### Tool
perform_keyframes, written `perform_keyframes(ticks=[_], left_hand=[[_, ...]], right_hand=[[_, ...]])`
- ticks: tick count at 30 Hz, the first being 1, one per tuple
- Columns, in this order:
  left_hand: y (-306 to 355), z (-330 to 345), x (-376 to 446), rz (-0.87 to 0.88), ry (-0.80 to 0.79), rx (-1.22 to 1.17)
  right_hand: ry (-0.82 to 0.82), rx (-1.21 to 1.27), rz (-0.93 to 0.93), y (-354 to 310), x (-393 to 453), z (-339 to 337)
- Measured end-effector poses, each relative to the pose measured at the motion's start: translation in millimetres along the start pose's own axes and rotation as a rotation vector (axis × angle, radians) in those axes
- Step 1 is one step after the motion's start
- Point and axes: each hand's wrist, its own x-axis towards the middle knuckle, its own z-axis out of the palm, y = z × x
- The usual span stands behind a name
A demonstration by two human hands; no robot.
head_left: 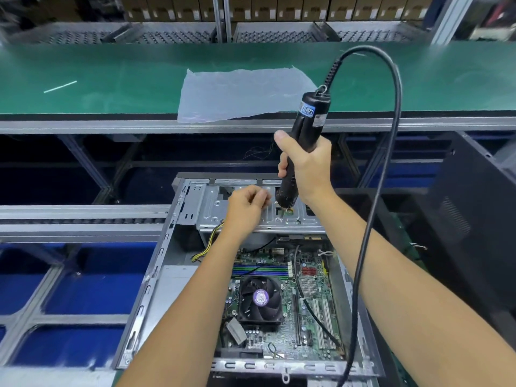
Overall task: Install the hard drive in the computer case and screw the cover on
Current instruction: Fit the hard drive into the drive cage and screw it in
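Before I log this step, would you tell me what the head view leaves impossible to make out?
- Screw under the electric screwdriver tip: too small, blurred, on the drive cage.
- Hard drive: the cage plate and both hands hide whether it is seated.
- Left hand: fingers curl away, so anything pinched is unseen.
- Screwdriver label: blurred.
- Black side cover: cut off by the right edge.
- Right hand covers the screwdriver's grip.

Both bare forearms are reaching far into the scene. The right hand [305, 166] is gripping, raised; the left hand [247, 208] is curling lower, fingers pinching.
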Motion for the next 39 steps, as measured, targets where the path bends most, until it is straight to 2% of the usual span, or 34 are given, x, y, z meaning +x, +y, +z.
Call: perform_keyframes(ticks=[4, 9, 15, 24, 39], left_hand=[[-0.5, 1.9, 1.6, 0.031, -0.041, 0.134], [-0.4, -2.0, 2.1, 0.009, -0.09, 0.112], [1.0, -6.4, -0.8, 0.037, -0.252, 0.157], [1.8, -3.9, 1.0, 0.078, -0.218, 0.282], [-0.1, -5.2, -1.9, 0.086, -0.27, 0.281]], right_hand=[[-0.019, -0.033, -0.002, 5.7, -0.9, 2.4], [-0.021, -0.036, -0.011, 8.1, 1.6, 3.3], [-0.072, -0.06, -0.042, 11.1, -1.3, 6.1], [-0.255, -0.072, -0.074, 13.6, -7.2, 5.9], [-0.282, -0.025, -0.078, 13.0, -12.9, 2.0]])
